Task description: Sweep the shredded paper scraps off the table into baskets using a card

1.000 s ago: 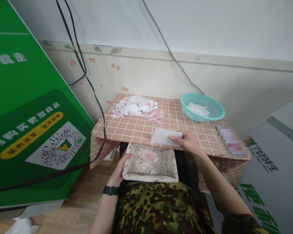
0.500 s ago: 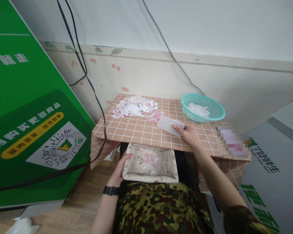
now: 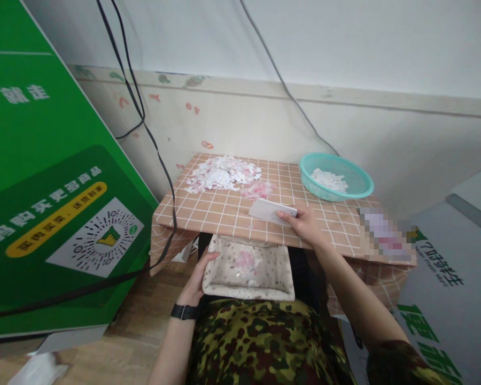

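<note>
My left hand grips the left side of a fabric-covered box, patterned cream and brown, below the table's front edge. A little pink and white scrap lies inside it. My right hand pinches a flat white scraper-like card by its right end, low over the table. Just beyond the card is a small pile of pink scraps. A larger heap of white and pink paper-like pieces spreads behind it to the left.
A turquoise plastic basket with white pieces in it stands at the table's back right. The checked tablecloth hangs over the front edge. A blurred flat item lies at right. Black cables hang beside the green panel.
My right hand has drawn the white card back from the pink scraps, slightly left and toward the front edge. My left hand and the box stay in place.
</note>
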`<control>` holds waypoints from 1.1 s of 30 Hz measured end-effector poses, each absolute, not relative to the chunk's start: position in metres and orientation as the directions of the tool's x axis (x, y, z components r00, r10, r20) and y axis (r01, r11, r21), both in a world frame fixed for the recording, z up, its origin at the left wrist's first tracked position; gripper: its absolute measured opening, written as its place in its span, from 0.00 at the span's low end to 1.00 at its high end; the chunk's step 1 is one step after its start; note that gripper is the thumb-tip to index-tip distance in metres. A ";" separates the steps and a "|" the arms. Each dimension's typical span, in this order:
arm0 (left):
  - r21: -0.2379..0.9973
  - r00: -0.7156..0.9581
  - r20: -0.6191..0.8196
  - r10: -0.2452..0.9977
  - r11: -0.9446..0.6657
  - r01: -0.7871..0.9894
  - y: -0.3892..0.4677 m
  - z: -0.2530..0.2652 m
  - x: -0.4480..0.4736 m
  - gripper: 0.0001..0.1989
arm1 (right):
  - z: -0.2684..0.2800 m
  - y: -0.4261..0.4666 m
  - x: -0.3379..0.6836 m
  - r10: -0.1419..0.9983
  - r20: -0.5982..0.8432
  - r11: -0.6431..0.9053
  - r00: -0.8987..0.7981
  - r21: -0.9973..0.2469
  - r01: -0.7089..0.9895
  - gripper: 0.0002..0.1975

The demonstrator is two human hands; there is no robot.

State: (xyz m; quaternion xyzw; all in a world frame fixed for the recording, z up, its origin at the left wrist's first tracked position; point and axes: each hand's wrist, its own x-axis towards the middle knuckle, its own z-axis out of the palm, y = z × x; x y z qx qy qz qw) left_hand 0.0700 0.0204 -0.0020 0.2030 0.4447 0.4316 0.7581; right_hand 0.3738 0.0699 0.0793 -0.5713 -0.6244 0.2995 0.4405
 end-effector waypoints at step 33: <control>0.659 0.287 -0.525 0.801 0.596 -0.459 0.019 -0.011 0.065 0.26 | 0.087 0.094 0.396 0.973 0.223 0.154 0.066 -0.832 0.533 0.23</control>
